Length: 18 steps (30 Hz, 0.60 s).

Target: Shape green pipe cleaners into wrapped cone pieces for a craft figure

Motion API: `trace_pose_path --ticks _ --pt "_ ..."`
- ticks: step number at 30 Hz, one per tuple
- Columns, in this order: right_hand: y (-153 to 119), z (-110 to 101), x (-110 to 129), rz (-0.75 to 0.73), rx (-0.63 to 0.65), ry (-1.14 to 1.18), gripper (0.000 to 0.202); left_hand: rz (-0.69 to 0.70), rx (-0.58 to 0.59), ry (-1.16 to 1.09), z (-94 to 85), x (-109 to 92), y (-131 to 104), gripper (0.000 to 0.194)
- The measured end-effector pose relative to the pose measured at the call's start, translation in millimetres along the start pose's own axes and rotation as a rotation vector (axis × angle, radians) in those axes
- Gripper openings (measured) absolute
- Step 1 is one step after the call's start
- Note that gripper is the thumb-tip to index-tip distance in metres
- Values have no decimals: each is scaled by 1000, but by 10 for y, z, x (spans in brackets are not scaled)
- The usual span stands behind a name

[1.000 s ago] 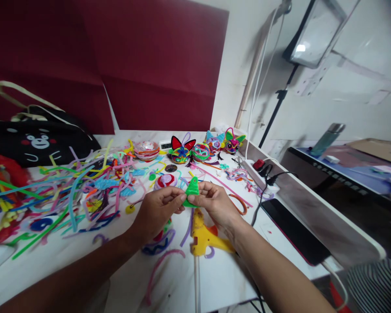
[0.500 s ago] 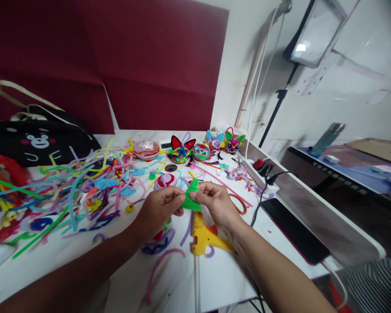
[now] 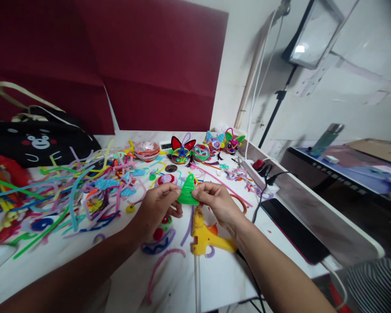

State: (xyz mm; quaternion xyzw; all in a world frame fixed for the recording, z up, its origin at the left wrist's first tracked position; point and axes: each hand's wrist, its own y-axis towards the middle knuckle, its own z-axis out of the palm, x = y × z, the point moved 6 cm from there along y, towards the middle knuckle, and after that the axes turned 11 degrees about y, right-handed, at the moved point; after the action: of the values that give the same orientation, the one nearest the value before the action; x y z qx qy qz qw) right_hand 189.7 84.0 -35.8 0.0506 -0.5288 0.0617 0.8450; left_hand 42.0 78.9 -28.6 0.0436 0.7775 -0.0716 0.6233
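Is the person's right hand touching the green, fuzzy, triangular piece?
Touching: the head view shows the right hand pinching the green triangular piece, thumb tip overlapping its right edge.

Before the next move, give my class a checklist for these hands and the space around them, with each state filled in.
1. Green piece held at both sides: ok, left hand and right hand each grip an edge.
2. Space below the hands clear: not ok, the glue gun lies there.
3. Glue gun cool: cannot tell.
4. Right forearm off the glue gun's handle: cannot tell, they overlap in view.
5. Phone apart from both hands: ok, it lies to their right.
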Motion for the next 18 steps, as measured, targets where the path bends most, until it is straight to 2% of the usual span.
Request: trace_pose_path --ticks 4,12,18 --pt "-7 11 5 4 -14 -4 23 -26 78 -97 72 9 -24 23" --pt "-6 27 -40 47 13 4 24 -59 56 -136 75 27 -35 21" --pt "0 23 -98 91 12 57 15 -75 36 -176 67 38 -31 21"
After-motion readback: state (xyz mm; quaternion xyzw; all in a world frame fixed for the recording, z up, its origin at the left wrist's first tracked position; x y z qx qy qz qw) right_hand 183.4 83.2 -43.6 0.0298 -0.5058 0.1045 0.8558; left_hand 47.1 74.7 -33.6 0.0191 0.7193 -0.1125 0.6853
